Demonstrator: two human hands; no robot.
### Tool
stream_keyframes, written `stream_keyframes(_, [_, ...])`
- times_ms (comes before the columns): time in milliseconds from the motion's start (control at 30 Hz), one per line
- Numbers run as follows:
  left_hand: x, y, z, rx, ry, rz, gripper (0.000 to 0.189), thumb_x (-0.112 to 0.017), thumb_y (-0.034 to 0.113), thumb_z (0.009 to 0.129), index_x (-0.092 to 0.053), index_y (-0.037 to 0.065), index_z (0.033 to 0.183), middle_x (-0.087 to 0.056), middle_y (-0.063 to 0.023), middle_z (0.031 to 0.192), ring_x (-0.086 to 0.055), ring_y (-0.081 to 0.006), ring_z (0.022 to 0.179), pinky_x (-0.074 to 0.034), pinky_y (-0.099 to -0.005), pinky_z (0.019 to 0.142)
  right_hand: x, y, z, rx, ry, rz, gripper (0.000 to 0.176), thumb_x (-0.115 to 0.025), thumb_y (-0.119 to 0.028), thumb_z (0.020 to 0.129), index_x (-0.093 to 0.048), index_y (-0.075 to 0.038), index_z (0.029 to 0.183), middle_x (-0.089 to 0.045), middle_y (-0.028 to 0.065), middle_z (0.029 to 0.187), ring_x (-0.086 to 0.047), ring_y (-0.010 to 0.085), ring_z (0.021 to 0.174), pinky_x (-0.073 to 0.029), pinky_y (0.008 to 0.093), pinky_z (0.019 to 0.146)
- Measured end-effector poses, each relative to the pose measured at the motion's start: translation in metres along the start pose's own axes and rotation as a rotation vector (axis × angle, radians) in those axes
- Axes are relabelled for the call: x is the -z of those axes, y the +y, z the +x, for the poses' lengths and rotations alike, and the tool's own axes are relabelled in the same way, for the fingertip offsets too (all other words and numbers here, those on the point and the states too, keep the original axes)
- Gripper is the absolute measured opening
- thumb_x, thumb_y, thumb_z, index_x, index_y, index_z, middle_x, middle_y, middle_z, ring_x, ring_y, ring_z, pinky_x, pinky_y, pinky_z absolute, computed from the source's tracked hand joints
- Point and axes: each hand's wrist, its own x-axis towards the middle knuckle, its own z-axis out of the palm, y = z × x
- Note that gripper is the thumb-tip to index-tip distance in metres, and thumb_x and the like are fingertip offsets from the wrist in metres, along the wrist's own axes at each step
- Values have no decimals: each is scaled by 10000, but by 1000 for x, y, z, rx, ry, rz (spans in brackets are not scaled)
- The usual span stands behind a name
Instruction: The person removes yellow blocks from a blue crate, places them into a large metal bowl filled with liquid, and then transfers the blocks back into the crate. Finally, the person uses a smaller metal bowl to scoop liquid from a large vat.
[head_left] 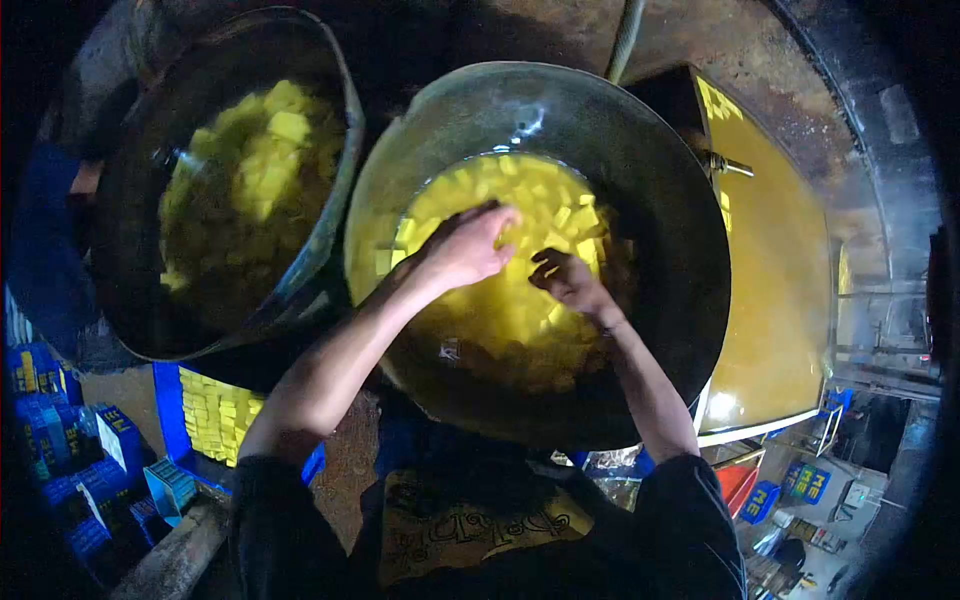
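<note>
A large round dark pan (690, 260) holds yellow liquid with many yellow blocks (500, 185) in it, most of them crowded toward the far side. My left hand (468, 245) is over the middle of the pan, its fingers curled and blurred; whether it holds anything cannot be made out. Just right of it and slightly nearer to me, my right hand (568, 280) hangs above the liquid with its fingers bent and apart, and no block shows between them. The two hands do not touch.
Another dark pan (345, 110) with yellow blocks stands at the left. A blue crate (172, 420) of stacked yellow blocks is below it. At the right is a wide tank of yellowish liquid (775, 270) with a metal tap (735, 167). More blue crates (120, 440) stand lower left.
</note>
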Motion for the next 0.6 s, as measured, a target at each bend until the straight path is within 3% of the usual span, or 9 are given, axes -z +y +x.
stream_keyframes(67, [-41,-35,40,264,-383,249,366,-540,39,762,-471,-18,1117,-500,-170,1161,-461,-281,1122,-371,-367,960,-27,34,13,-244,-163,-438,274,-586,-96,757,-548,-52,1024,-649,109,793,-614,204,702,-507,319,657])
stream_keyframes(100, [-64,-54,46,296,-399,442,273,-572,131,802,-511,42,1053,-555,-145,1094,-549,-261,1000,-455,-388,798,-43,29,14,-363,-208,-612,324,-599,-182,722,-558,-62,1020,-637,160,791,-617,241,694,-509,343,656])
stream_keyframes(167, [-89,-82,52,441,-626,602,393,-556,147,810,-479,48,1183,-488,-148,1246,-489,-250,1127,-421,-385,887,-81,102,14,-221,-127,-859,436,-583,-223,687,-526,-68,1090,-628,169,819,-624,289,751,-507,369,667])
stream_keyframes(200, [-129,-120,30,713,-149,-110,442,-494,245,871,-427,61,1268,-420,-158,1312,-400,-253,1214,-334,-361,991,-93,94,14,-378,-139,-954,462,-551,-205,712,-482,-73,1149,-593,178,1011,-576,339,943,-468,443,775])
stream_keyframes(333, [-175,-196,18,440,-313,300,402,-483,251,864,-455,47,1209,-457,-150,1247,-430,-259,1159,-352,-373,968,-152,168,-2,-205,303,-1110,359,-469,-224,788,-499,-83,1116,-483,176,1199,-430,354,1128,-342,584,862])
stream_keyframes(433, [-186,-223,7,335,-323,227,377,-475,256,859,-476,36,1165,-485,-144,1198,-453,-263,1118,-365,-382,951,-144,163,1,-337,-41,-845,337,-475,-242,786,-527,-85,1080,-506,177,1166,-479,335,1068,-379,529,848])
stream_keyframes(500, [-190,-243,-1,224,-290,112,363,-469,259,856,-491,28,1135,-504,-140,1165,-468,-266,1090,-374,-388,940,-128,139,6,-794,-205,-429,343,-532,-292,763,-558,-79,1031,-540,178,1103,-526,333,1004,-417,485,806])
stream_keyframes(533, [-191,-254,-3,164,-265,47,358,-466,261,854,-498,25,1121,-513,-138,1149,-476,-268,1076,-378,-391,934,-126,145,4,-793,-210,-428,343,-532,-292,763,-558,-79,1031,-540,178,1103,-526,333,1004,-417,485,806])
stream_keyframes(600, [-191,-267,-3,41,-213,-98,349,-461,264,850,-512,17,1091,-531,-134,1116,-491,-271,1049,-387,-397,923,-124,182,-12,-46,-12,-939,377,-586,-358,728,-588,-80,982,-582,170,1009,-559,338,935,-444,460,759])
